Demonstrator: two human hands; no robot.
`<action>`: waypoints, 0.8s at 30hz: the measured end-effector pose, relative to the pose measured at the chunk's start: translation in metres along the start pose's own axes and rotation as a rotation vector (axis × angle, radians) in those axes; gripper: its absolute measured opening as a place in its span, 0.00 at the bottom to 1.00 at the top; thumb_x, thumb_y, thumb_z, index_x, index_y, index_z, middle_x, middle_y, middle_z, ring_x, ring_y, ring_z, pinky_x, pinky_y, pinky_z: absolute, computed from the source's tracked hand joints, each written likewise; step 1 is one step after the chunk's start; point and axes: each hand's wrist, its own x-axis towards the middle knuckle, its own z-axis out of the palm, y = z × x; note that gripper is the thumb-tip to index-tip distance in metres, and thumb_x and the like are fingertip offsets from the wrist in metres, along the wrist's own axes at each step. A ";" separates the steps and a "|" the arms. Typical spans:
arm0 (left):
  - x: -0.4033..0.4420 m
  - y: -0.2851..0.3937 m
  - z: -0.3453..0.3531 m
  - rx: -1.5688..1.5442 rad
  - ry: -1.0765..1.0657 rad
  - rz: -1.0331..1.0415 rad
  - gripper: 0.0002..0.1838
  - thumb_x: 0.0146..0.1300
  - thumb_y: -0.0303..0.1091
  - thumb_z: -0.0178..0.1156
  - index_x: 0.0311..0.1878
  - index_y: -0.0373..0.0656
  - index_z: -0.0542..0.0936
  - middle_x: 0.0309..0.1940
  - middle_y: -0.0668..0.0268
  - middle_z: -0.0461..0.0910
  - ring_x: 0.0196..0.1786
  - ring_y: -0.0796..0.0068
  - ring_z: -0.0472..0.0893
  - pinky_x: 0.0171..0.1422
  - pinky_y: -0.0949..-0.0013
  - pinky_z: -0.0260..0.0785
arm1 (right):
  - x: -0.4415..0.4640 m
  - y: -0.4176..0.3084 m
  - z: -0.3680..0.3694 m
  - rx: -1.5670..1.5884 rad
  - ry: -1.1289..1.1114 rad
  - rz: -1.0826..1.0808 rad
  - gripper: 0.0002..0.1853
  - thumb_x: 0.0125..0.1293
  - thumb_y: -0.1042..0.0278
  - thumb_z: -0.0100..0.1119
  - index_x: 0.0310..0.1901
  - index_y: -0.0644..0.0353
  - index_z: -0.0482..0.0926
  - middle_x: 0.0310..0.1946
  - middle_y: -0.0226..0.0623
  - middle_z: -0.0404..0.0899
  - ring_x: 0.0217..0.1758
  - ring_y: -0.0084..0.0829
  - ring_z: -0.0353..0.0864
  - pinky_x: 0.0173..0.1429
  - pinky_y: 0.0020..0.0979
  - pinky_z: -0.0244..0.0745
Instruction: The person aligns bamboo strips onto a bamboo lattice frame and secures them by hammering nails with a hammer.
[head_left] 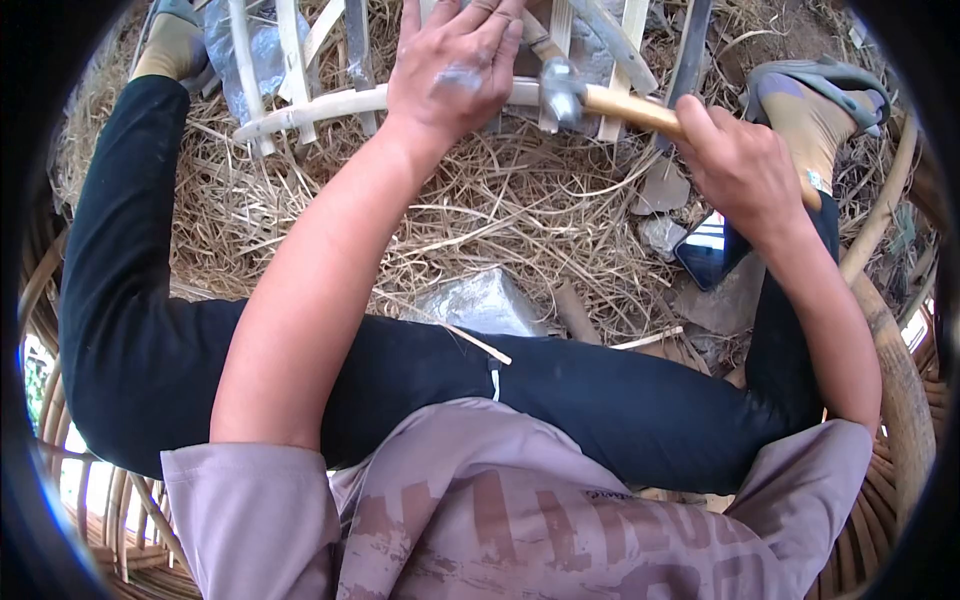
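Observation:
My right hand (735,160) is closed around the wooden handle of a hammer (630,106). The hammer's metal head is over a curved wooden crosspiece (340,104) of a slatted wooden frame (293,60). To the left of the hammer head, my left hand (455,65) lies palm down across the crosspiece and grips the frame. Its fingers point away from me, and the top edge of the view cuts off some fingertips. A grey smudge marks the back of this hand. Several pale slats run under and past the crosspiece on both sides.
Straw and wood shavings (480,220) cover the ground between my legs. A phone (703,248) lies near my right knee. A clear plastic-wrapped block (485,302) is close to my lap. Curved cane (895,390) stands at the right, and a thin stick (480,343) rests against my trousers.

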 end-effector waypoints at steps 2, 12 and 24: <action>-0.002 -0.001 0.000 -0.013 -0.007 -0.001 0.24 0.81 0.38 0.41 0.72 0.44 0.77 0.76 0.60 0.72 0.83 0.46 0.60 0.86 0.35 0.45 | 0.000 0.000 -0.003 0.032 0.016 0.000 0.12 0.62 0.68 0.70 0.43 0.57 0.76 0.24 0.34 0.74 0.24 0.38 0.82 0.27 0.39 0.76; -0.005 0.002 0.000 -0.028 -0.020 -0.008 0.25 0.81 0.39 0.42 0.71 0.42 0.78 0.76 0.59 0.72 0.83 0.46 0.60 0.86 0.34 0.46 | -0.002 -0.001 -0.012 -0.023 -0.009 -0.051 0.10 0.64 0.70 0.68 0.43 0.55 0.76 0.23 0.33 0.74 0.23 0.36 0.82 0.27 0.39 0.75; -0.003 -0.003 0.000 -0.044 -0.013 -0.005 0.24 0.80 0.37 0.43 0.72 0.43 0.78 0.76 0.59 0.72 0.83 0.45 0.61 0.85 0.33 0.48 | -0.001 -0.002 -0.003 0.054 0.027 0.008 0.15 0.62 0.67 0.72 0.43 0.58 0.75 0.24 0.35 0.75 0.25 0.39 0.83 0.28 0.40 0.76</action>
